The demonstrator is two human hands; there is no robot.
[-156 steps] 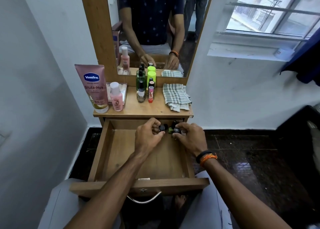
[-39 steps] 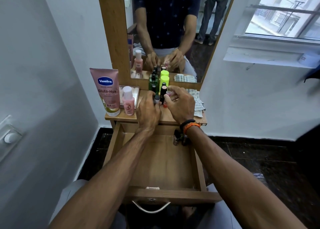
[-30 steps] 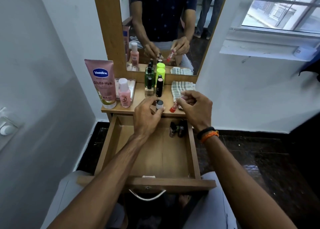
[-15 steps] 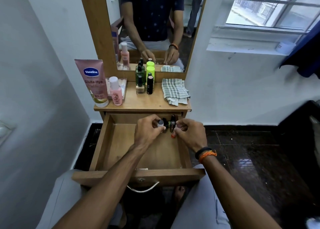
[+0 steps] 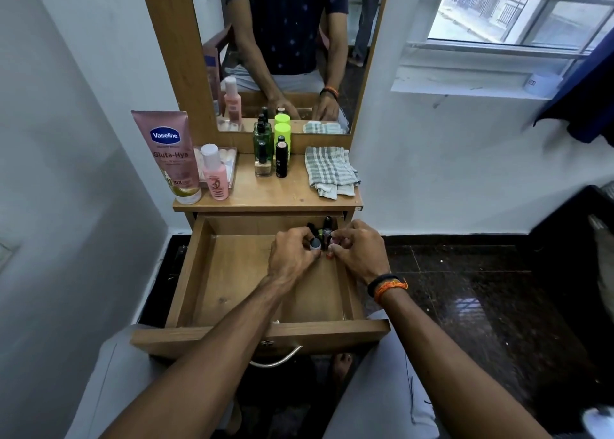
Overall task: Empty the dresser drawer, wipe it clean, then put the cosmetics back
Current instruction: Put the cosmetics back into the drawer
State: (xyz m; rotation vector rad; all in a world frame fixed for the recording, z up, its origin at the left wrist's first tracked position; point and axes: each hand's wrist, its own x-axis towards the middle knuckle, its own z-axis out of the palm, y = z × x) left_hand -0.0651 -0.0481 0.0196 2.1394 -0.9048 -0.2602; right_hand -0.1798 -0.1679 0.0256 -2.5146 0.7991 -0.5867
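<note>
The open drawer (image 5: 232, 272) holds a few small cosmetics bunched at its one-o'clock corner. The left hand (image 5: 292, 255) curls around a grey-capped tube (image 5: 315, 243); the right hand (image 5: 360, 252) pinches a pink lip balm (image 5: 332, 244) beside upright dark bottles (image 5: 327, 229). The remaining floor shows bare wood.

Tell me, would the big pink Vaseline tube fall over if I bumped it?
Probably yes. The Vaseline tube stands tall on its small gold cap, wider at the top, so a bump would likely tip it. It looks like soft plastic, so it likely wouldn't break. It might knock the small pink bottle beside it.
</note>
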